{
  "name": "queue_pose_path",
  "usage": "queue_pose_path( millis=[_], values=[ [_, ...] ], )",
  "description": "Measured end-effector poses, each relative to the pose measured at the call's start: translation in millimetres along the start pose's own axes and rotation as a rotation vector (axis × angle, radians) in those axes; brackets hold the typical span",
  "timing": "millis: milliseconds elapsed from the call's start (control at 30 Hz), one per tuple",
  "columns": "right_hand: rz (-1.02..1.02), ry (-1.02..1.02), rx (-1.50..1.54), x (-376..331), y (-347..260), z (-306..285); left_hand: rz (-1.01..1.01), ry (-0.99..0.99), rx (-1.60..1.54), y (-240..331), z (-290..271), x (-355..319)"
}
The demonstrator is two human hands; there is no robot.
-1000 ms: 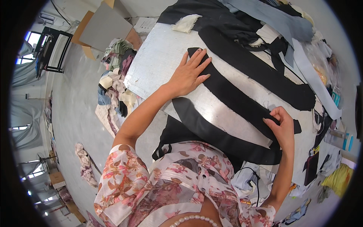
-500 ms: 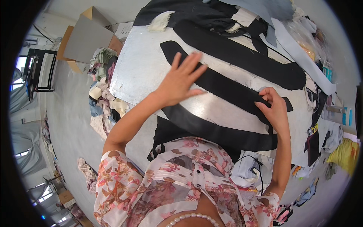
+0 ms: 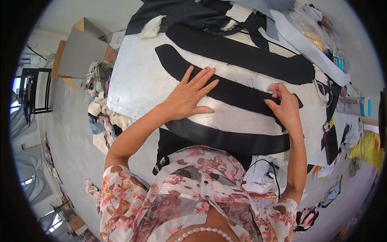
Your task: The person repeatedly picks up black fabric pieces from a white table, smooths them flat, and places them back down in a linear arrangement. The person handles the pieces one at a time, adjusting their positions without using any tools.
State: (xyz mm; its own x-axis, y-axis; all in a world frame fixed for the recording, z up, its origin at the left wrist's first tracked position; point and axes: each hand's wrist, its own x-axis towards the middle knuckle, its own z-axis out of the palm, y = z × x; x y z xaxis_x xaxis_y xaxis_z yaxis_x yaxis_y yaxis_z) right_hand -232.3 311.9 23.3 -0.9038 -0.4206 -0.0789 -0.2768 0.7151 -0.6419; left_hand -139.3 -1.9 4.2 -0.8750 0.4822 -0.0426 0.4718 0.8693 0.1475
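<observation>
A long curved black fabric strip [image 3: 238, 92] lies across the pale tabletop in front of me. On its left half my left hand [image 3: 190, 96] rests flat, fingers spread over the cloth and thumb on the bare surface. My right hand [image 3: 285, 105] is at the strip's right end, thumb and fingers curled in on the cloth; part of that end is hidden beneath it. Farther back lies a second, wider black fabric piece [image 3: 238, 54]. Closer to my body, another curved black strip [image 3: 225, 135] lies along the table's near edge.
Dark cloth [image 3: 177, 16] with frayed white scraps covers the table's far side. A long white band [image 3: 310, 48] and plastic bags [image 3: 322, 28] lie at far right. Left of the table are a fabric scrap heap [image 3: 98, 109] and an open cardboard box [image 3: 82, 50].
My left hand has come down from above the strip and now lies flat on it. My right hand stays at the strip's right end. The whole view has shifted slightly.
</observation>
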Motion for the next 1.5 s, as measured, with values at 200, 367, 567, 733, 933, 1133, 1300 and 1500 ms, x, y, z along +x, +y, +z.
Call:
queue_pose_path(
  millis=[200, 367, 567, 733, 933, 1133, 1300, 1500],
  values=[
    [0.007, -0.004, -0.003, 1.6, 4.7, 0.8, 0.254, 0.080, -0.163, 44.0, -0.3, 39.6],
    [0.088, -0.065, 0.166, -6.6, 23.7, -22.6, 0.267, 0.083, -0.168, 43.4, 12.6, 47.3],
    [0.102, 0.059, 0.155, -7.3, 31.9, -23.1, 0.267, 0.066, -0.200, 42.1, 10.1, 48.7],
    [0.071, 0.145, 0.037, -4.9, 38.6, -13.0, 0.256, 0.081, -0.094, 60.8, 6.2, 67.0],
    [0.030, 0.159, -0.036, -11.2, 39.4, -17.3, 0.382, 0.145, -0.170, 72.6, 29.2, 89.6],
    [0.150, 0.202, 0.344, -21.6, 61.5, -29.3, 0.380, 0.142, -0.155, 71.6, 26.9, 88.9],
    [0.160, 0.249, 0.099, -19.8, 64.7, -28.6, 0.383, 0.133, -0.138, 72.7, 26.6, 89.9],
    [0.076, 0.417, -0.138, -21.7, 62.9, -38.1, 0.368, 0.134, -0.139, 71.8, 26.7, 86.6]
  ],
)
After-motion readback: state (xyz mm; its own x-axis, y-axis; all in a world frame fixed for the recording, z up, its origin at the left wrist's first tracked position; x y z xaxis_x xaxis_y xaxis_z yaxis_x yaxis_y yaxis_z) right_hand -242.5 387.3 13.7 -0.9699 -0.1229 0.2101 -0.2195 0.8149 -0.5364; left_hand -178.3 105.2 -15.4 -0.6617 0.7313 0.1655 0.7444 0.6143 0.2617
